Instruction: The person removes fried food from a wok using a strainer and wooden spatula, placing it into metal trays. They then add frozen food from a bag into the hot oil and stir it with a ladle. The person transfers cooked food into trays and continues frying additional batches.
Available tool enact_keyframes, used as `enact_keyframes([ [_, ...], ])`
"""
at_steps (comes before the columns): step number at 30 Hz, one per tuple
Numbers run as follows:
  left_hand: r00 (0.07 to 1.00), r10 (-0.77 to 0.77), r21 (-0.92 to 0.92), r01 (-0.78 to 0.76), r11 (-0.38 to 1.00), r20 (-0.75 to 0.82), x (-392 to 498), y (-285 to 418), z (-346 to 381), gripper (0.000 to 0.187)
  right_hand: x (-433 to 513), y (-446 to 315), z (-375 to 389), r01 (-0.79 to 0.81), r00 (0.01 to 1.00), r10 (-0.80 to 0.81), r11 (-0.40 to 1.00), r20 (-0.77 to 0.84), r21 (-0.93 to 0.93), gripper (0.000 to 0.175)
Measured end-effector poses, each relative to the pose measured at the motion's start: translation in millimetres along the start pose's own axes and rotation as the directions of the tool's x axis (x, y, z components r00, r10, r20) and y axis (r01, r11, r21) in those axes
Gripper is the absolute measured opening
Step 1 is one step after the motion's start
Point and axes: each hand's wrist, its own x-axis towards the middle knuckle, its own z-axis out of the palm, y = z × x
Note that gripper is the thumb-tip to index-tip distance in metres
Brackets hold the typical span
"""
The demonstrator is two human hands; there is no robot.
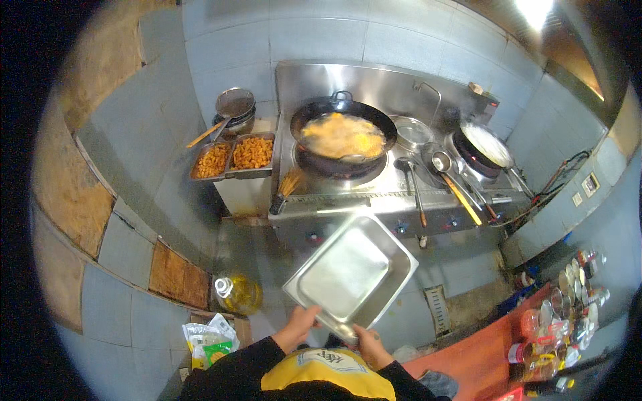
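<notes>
An empty rectangular stainless-steel food pan [346, 270] is held tilted in front of my body, its inside facing up. My left hand [301, 323] grips its left near rim, and my right hand [370, 346] holds the near corner on the right. Beyond the pan, a large black wok [296, 125] sits on the stove with yellowish pieces [346, 135] in foaming oil. To its left, two steel pans hold golden-brown fried pieces: one batch [252, 153] and another [212, 161].
A second wok [484, 145] with whitish contents stands on the right burner. Ladles [454, 185], a spatula [414, 190] and a bamboo brush [287, 189] lie along the steel stove [331, 193]. An oil jug [238, 295] stands at left; several jars [551, 321] crowd a red surface [466, 358] at right.
</notes>
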Motion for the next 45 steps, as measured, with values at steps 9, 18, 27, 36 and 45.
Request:
enact_keyframes([
  [9, 0.861, 0.064, 0.159, -0.165, 0.973, 0.504, 84, 104, 2, 0.048, 61, -82, -24, 0.187, 0.979, -0.165, 0.962, -0.123, 0.201, 0.019],
  [18, 0.992, 0.067, -0.535, -0.001, 0.845, 0.104, 345, 188, -224, 0.020, 107, -94, -65, 0.312, 0.878, -0.412, 0.879, -0.244, -0.362, 0.031],
  [27, 0.941, 0.030, -0.656, -0.257, 0.710, -0.337, 502, 297, -258, 0.052, 76, -179, 64, 0.060, 0.709, -0.705, 0.105, -0.032, -0.993, 0.025],
  [36, 0.741, 0.064, -0.299, -0.347, 0.889, -0.669, 639, 219, -249, 0.033, 101, -239, 179, 0.262, 0.638, -0.749, -0.008, 0.180, -0.965, 0.030],
  [45, 0.868, 0.371, 0.881, 0.425, -0.208, -0.331, 563, 274, -237, 0.033, 121, -271, 243, 0.388, 0.762, -0.637, 0.309, 0.114, -0.868, 0.033],
])
